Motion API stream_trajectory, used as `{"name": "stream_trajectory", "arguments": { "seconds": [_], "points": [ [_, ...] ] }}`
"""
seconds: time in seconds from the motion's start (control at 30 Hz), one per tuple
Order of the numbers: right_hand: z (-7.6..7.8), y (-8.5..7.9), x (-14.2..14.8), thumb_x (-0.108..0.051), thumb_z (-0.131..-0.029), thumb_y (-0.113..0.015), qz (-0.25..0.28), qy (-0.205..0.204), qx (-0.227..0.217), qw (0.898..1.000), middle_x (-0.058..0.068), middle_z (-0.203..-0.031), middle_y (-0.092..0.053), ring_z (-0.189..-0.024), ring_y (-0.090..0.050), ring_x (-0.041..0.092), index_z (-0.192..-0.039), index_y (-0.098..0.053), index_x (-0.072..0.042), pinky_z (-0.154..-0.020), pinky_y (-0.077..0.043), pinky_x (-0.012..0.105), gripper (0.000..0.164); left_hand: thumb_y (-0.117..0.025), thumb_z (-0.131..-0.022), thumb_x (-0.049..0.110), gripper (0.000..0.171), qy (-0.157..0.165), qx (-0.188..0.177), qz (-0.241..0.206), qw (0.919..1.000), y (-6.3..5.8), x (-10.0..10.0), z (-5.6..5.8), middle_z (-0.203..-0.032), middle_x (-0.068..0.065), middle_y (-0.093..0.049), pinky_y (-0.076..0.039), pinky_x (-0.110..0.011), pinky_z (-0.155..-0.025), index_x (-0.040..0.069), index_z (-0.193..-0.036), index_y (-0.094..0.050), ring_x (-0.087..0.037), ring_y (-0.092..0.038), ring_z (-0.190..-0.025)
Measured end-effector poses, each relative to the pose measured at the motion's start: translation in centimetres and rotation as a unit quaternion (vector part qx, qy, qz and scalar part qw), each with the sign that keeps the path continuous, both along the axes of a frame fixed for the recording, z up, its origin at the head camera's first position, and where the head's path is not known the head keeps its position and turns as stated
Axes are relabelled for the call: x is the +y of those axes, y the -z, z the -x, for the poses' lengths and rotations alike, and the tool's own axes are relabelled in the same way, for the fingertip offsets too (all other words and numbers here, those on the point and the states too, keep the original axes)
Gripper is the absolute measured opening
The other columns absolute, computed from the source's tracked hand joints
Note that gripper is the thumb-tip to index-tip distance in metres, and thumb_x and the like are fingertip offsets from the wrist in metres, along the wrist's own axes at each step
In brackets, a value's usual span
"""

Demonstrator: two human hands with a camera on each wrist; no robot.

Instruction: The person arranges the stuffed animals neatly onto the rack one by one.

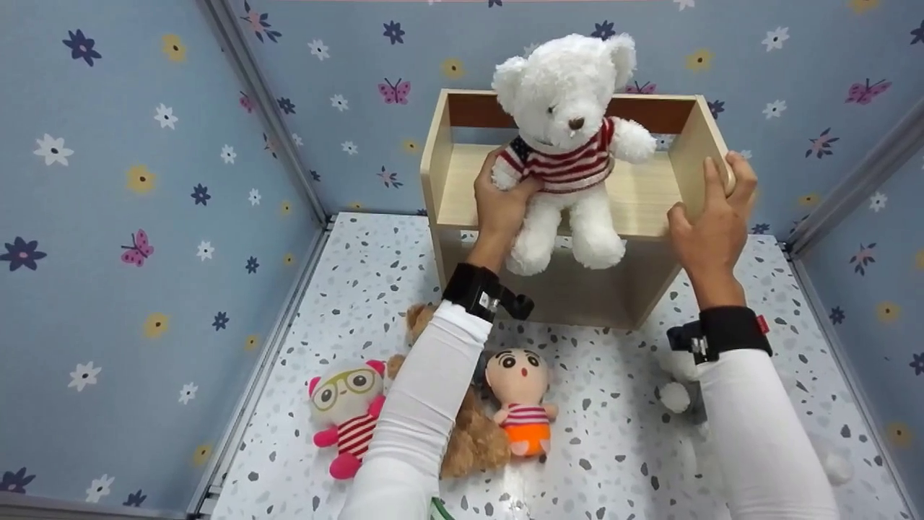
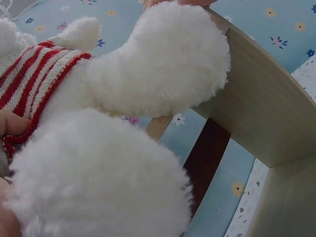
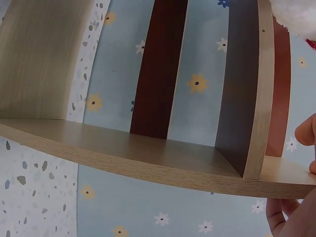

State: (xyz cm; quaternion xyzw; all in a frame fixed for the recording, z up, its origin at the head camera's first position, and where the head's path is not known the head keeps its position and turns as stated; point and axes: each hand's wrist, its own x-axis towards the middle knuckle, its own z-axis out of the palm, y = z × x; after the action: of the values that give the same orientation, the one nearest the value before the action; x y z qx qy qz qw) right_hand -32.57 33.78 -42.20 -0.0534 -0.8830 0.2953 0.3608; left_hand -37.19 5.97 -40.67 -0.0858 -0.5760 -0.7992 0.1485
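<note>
A white teddy bear (image 1: 577,87) in a red-and-white striped sweater is held upright at the front of a small wooden shelf unit (image 1: 642,206). My left hand (image 1: 502,202) grips it round the side and arm, thumb across the front of the sweater. In the left wrist view the bear's furry legs (image 2: 163,64) fill much of the picture, with fingertips (image 2: 14,123) at the sweater hem. My right hand (image 1: 715,231) holds the front edge of the unit's right side panel, fingers on both faces of the board, as the right wrist view also shows.
On the speckled white surface (image 1: 592,404) lie a pink-and-white plush with yellow glasses (image 1: 350,397), a brown plush (image 1: 476,440) partly under the left sleeve, and a doll in orange shorts (image 1: 518,383). A grey-and-white plush (image 1: 676,397) is half hidden by the right forearm. Flowered walls (image 1: 144,217) enclose the area.
</note>
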Motion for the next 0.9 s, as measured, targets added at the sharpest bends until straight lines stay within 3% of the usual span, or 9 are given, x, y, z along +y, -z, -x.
{"name": "stream_trajectory", "arguments": {
  "seconds": [0.43, 0.9],
  "points": [
    [0.0, -0.1, 0.1, -0.011, -0.087, -0.067, 0.0, 0.003, -0.004, 1.0, -0.002, -0.163, -0.027, -0.154, -0.024, 0.021, -0.151, -0.052, -0.012, -0.104, -0.047, 0.052, 0.065, -0.072, -0.072, -0.021, 0.056, -0.001, -0.059, -0.024, 0.998, 0.0, 0.7, 2.2, -0.108, -0.012, -0.072, -0.054, -0.023, -0.083, 0.001, -0.124, -0.068, -0.012, -0.065, -0.094],
    [0.1, 0.0, 0.0, -0.012, -0.086, -0.067, -0.001, 0.009, -0.011, 1.0, -0.003, -0.163, -0.026, -0.155, -0.022, 0.02, -0.151, -0.052, -0.013, -0.098, -0.05, 0.051, 0.066, -0.067, -0.07, -0.02, 0.064, -0.031, -0.125, 0.089, 0.9876, -0.4, 1.3, 4.0, -0.115, -0.011, -0.075, -0.05, -0.016, -0.083, 0.008, -0.128, -0.069, -0.011, -0.064, -0.096]
  ]
}}
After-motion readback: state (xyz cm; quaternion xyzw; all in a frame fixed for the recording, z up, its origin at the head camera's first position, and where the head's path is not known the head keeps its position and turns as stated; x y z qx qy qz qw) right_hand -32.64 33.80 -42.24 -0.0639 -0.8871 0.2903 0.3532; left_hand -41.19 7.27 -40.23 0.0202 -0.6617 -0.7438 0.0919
